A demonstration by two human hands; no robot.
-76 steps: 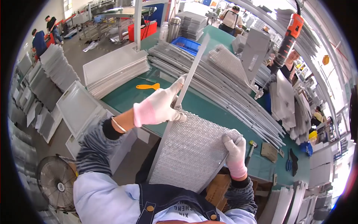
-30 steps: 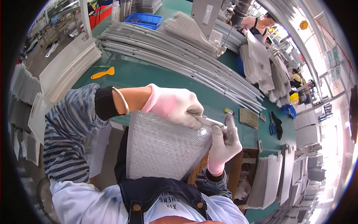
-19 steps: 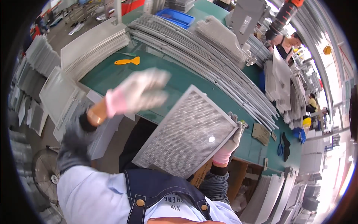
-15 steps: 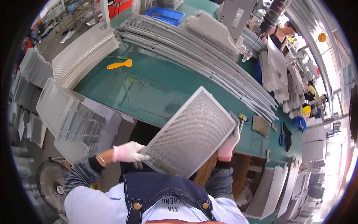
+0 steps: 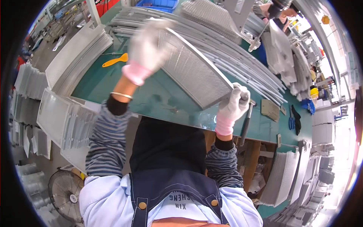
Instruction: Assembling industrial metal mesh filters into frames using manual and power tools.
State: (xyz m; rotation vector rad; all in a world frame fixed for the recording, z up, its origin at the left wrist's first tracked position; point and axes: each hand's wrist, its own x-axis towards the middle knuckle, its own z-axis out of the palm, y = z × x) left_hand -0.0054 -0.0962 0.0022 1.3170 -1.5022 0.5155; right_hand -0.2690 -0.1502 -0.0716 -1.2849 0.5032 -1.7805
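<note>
A silver framed mesh filter panel [image 5: 196, 72] is tilted up above the green table, one long edge toward me. My right hand [image 5: 233, 104], in a white glove with a pink cuff, is closed on its right corner. Beside the panel's far left end is my gloved left hand [image 5: 148, 49], smeared by motion; whether its fingers touch the frame cannot be made out. A hammer [image 5: 246, 123] lies just right of my right hand, its handle reaching past the table's near edge.
Long metal frame strips [image 5: 257, 85] lie across the back of the table [image 5: 151, 100]. An orange scraper [image 5: 115, 60] is near stacked mesh sheets [image 5: 77, 56] at left. Blue-handled pliers [image 5: 292, 120] and a small cardboard box [image 5: 270, 109] are at right. A fan [image 5: 66, 195] stands lower left.
The panel has moved from close to my body out over the table and turned. My left hand has swung up and away from me; my right hand keeps hold of a corner.
</note>
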